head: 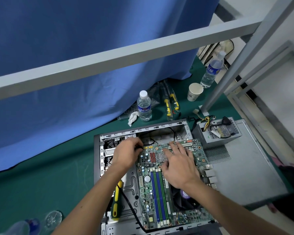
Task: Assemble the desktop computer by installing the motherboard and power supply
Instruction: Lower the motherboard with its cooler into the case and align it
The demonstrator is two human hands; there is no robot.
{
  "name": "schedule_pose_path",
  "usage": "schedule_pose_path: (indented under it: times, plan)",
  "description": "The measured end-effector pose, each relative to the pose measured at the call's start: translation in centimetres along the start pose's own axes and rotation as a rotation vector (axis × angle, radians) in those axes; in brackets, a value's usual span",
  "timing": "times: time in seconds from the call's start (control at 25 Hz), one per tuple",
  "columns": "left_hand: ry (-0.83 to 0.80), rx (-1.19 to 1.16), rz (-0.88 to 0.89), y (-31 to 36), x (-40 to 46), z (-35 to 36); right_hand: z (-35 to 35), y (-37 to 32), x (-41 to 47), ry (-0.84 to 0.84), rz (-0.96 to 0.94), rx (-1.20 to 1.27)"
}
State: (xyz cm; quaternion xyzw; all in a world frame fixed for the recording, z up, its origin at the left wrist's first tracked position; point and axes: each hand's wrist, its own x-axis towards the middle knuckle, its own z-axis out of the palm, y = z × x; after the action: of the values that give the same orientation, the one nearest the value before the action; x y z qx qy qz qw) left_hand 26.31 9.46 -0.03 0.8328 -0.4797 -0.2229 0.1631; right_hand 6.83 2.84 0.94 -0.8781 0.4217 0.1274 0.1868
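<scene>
While the left hand [126,154] pinches a black cable [148,143], the right hand [178,162] lies flat on the motherboard [153,189]; a screwdriver [116,200] rests beside.

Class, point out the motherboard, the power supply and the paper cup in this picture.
motherboard [147,192]: head view, on the green board left of the blue memory slots.
power supply [227,128]: head view, on its perforated top grille.
paper cup [193,95]: head view, on its outer wall.

A green-covered desk [41,180] carries an open computer case [98,167], a grey side panel [244,170], two water bottles [144,106] [211,70], a paper cup [194,91], yellow-handled screwdrivers [171,103], a crumpled tissue [132,118] and the foot of a grey metal frame [204,110].
</scene>
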Motion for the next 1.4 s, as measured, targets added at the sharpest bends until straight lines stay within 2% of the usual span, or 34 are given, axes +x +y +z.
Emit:
schedule_pose_path:
  times: [0.12, 0.4, 0.8, 1.04, 1.4]
  plan:
    - [-0.024, 0.140, 0.071, 0.5, 0.0, 0.1, 0.0, 0.0, 0.0, 0.000, 0.001, -0.005]
    - [-0.017, 0.269, 0.098, 1.0, -0.1, 0.5, -0.1, 0.0, -0.1, -0.001, 0.002, -0.004]
    - [-0.012, 0.211, 0.034, 0.8, -0.3, 0.1, -0.1, -0.1, -0.1, -0.004, 0.001, -0.003]
    - [-0.027, 0.292, 0.098, 1.0, 0.1, -0.4, -0.2, -0.1, -0.1, -0.004, -0.001, -0.004]
    - [-0.033, 0.230, 0.058, 1.0, 0.2, -0.7, -0.3, -0.1, -0.1, -0.007, -0.001, -0.006]
